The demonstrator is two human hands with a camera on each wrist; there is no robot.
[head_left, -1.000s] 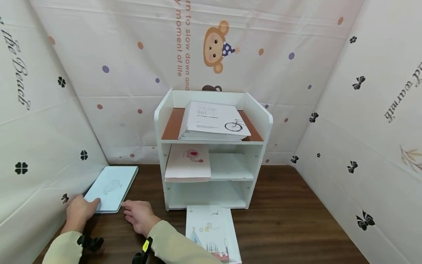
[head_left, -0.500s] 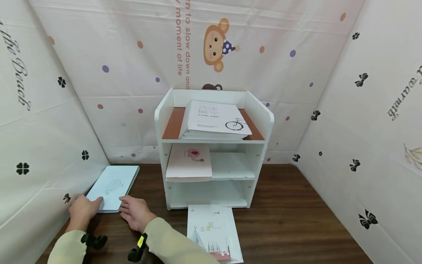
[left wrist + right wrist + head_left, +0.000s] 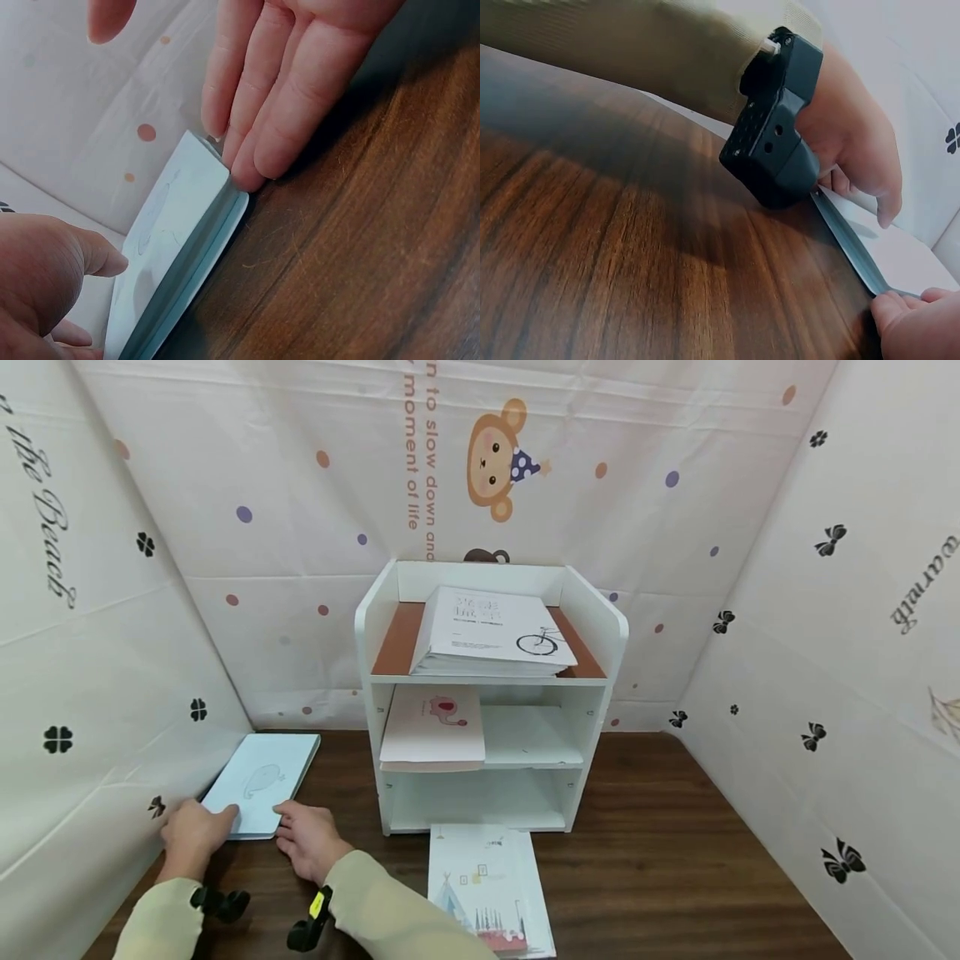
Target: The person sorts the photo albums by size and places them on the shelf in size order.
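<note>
A light-blue notebook (image 3: pixel 262 785) with a faint line drawing on its cover lies at the left of the table against the fabric wall. Its near edge shows layers in the left wrist view. My left hand (image 3: pixel 193 835) is at its near left corner, the thumb extended over the cover and the fingers at the side, partly hidden. The right hand (image 3: pixel 311 842) touches the notebook's right edge near the front corner with fairly straight fingertips. In the left wrist view the right fingers (image 3: pixel 281 105) lie side by side against that corner, the thumb well away from them.
A white shelf (image 3: pixel 378 752) stands at the back middle. White books (image 3: pixel 487 631) are stacked on its top and pink-covered books (image 3: pixel 435 727) on its middle level. Pale booklets (image 3: pixel 480 885) lie in front, beside my right sleeve (image 3: pixel 405 910). Patterned fabric walls enclose the table.
My right fingertips have shifted slightly forward along the notebook's right edge. The left hand stays at the near left corner, and the head view has drifted a little.
</note>
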